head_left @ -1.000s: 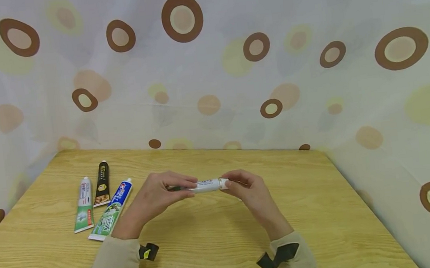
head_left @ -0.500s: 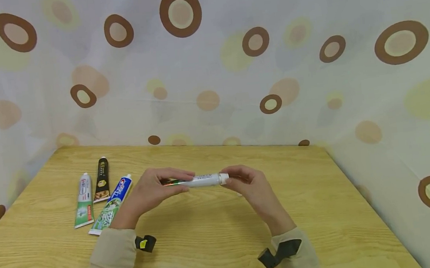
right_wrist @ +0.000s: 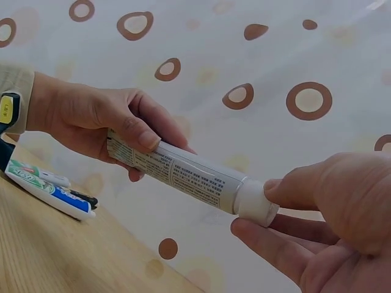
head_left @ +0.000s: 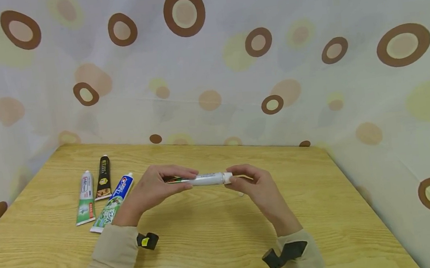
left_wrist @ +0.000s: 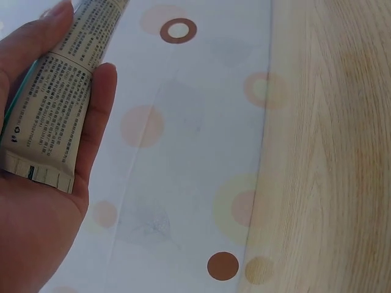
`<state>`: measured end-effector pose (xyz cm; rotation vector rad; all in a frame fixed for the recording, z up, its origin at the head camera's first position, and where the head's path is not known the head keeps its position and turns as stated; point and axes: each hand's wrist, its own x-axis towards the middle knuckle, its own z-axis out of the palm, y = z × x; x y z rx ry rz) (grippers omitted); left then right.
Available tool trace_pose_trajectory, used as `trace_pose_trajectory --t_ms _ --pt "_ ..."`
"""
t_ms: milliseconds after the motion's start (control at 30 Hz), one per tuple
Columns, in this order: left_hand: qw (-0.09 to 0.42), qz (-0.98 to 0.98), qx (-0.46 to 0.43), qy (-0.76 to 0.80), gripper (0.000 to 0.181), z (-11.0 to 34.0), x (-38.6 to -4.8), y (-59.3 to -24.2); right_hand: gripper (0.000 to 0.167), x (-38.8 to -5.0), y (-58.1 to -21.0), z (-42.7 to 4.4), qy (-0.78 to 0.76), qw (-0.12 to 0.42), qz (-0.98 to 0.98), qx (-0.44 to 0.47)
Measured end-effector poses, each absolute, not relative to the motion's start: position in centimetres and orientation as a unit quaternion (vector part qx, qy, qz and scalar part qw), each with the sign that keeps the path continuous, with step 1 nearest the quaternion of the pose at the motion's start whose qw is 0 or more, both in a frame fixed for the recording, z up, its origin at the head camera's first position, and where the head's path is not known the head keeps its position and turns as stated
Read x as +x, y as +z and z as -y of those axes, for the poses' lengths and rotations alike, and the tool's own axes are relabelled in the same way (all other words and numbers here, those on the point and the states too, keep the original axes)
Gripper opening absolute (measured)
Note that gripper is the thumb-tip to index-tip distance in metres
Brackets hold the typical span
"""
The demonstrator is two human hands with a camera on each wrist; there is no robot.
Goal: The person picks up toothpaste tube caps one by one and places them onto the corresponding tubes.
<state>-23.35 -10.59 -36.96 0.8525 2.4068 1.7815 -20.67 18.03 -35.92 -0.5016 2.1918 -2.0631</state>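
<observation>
My left hand [head_left: 150, 192] grips the flat end of a white toothpaste tube [head_left: 209, 179], held level above the table. In the left wrist view the tube's printed back [left_wrist: 58, 97] lies between thumb and fingers, its crimped end against the palm. At the tube's other end, my right hand [head_left: 262, 192] pinches the white cap [right_wrist: 255, 203] between thumb and fingers. The cap sits on the tube's neck, so the nozzle is hidden.
Three other toothpaste tubes lie at the table's left: a white-and-green one [head_left: 85, 198], a black one [head_left: 103, 178] and a blue-and-green one [head_left: 113, 201]. A small white piece [head_left: 241, 194] is on the wooden table [head_left: 211, 248] beside my right hand. A spotted sheet [head_left: 207, 65] stands behind.
Both hands stay on the tube and cap, and shift only slightly. The right fingers have changed their hold, so more of the cap shows. The view has tilted a little.
</observation>
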Motion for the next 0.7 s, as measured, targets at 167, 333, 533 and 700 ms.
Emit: trace_pose_trajectory --t_ms 167,333,533,700 --pt "0.033 -0.767 0.278 0.578 0.022 10.45 -23.20 -36.83 0.033 -20.95 -36.17 -17.98 -0.675 0.054 -0.719 -0.154" --pt "0.036 -0.787 0.276 0.551 0.027 10.37 -23.10 -36.83 0.036 -21.12 -36.35 -17.88 -0.667 0.063 -0.728 -0.147" --pt "0.032 -0.791 0.284 0.540 0.026 10.26 -23.08 -36.79 0.033 -21.08 -36.40 -17.93 -0.657 0.072 -0.737 -0.142" --pt "0.035 -0.789 0.287 0.542 0.025 10.22 -23.05 -36.75 0.035 -21.03 -36.46 -18.09 -0.645 0.082 -0.746 -0.146"
